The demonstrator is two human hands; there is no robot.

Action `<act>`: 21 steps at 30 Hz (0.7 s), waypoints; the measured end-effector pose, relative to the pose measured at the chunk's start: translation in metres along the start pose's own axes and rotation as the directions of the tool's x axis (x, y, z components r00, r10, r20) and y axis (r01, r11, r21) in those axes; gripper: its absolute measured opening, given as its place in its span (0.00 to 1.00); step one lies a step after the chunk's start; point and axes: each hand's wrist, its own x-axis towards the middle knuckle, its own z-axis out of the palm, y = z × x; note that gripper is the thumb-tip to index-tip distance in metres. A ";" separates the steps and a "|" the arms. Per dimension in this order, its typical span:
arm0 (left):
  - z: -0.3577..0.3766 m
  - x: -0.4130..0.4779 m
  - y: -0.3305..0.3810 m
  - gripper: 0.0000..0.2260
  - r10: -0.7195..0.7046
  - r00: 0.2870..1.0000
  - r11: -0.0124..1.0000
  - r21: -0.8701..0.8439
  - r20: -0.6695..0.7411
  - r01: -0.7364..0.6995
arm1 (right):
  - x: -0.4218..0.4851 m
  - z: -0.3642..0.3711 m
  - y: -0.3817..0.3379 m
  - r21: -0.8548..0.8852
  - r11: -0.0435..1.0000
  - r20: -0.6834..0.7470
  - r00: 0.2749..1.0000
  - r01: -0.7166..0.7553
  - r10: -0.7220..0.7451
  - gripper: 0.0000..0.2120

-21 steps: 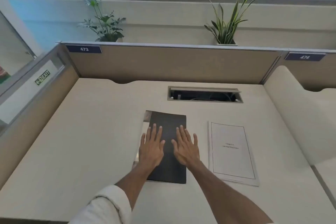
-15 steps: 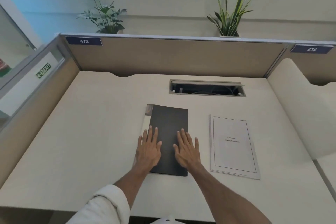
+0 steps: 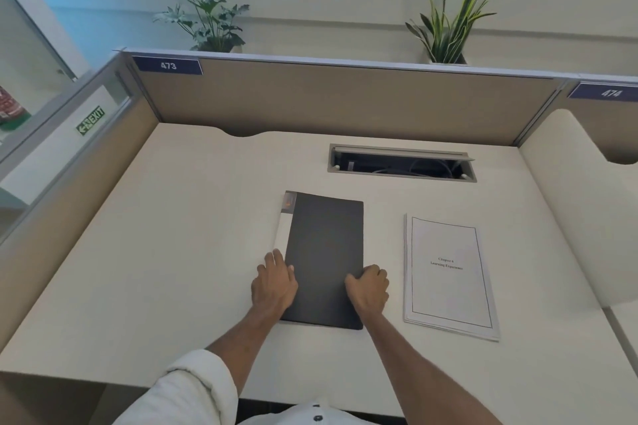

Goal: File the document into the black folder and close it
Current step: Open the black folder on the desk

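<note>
1. The tabletop (image 3: 172, 269) was a pale, wide surface walled by cubicle partitions, with an open cable tray (image 3: 400, 164) at its far middle and two potted plants behind the far partition.
2. The black folder (image 3: 326, 252) lay closed and flat near the front centre, long side running away from the person, a pale strip showing along its left edge. It sat within easy reach of both arms, likely so it could be opened in place.
3. The document (image 3: 448, 272), a white stack with a bordered title page, lay flat just to the right of the folder, apart from it and untouched, so filing had not begun.
4. The left hand (image 3: 274, 283) rested on the folder's left edge, its fingers loosely bent and holding nothing that could be seen, apparently to pin that side down.
5. The right hand (image 3: 367, 288) was curled at the folder's right edge, its fingers seemingly hooking the cover; whether they actually gripped it could not be told. Opening looked like the step in hand.
</note>
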 end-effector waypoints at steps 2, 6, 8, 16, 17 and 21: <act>-0.002 0.001 0.000 0.22 0.000 1.000 1.000 -0.008 -0.011 0.000 | 0.006 -0.002 -0.001 0.143 0.987 0.025 0.997 -0.077 0.075 0.12; -0.005 0.006 -0.006 0.17 0.023 0.999 1.000 -0.019 -0.035 -0.024 | 0.021 -0.010 0.001 0.330 0.928 0.066 0.985 -0.173 0.160 0.06; -0.009 0.007 -0.007 0.16 0.016 0.998 0.999 -0.035 -0.055 -0.018 | 0.025 -0.015 0.002 0.437 0.877 0.115 0.979 -0.201 0.167 0.02; -0.030 0.011 0.003 0.19 -0.030 0.995 0.994 -0.110 -0.098 0.019 | 0.027 -0.041 -0.008 0.600 0.785 0.192 0.980 -0.153 0.045 0.15; -0.036 0.012 0.007 0.20 -0.018 0.994 0.990 -0.144 -0.112 0.002 | 0.027 -0.044 -0.011 0.593 0.799 0.170 0.985 -0.106 0.005 0.12; -0.069 0.015 0.030 0.25 0.061 0.984 0.945 -0.308 -0.168 -0.111 | 0.022 -0.051 -0.033 0.651 0.758 0.095 0.989 0.028 -0.118 0.15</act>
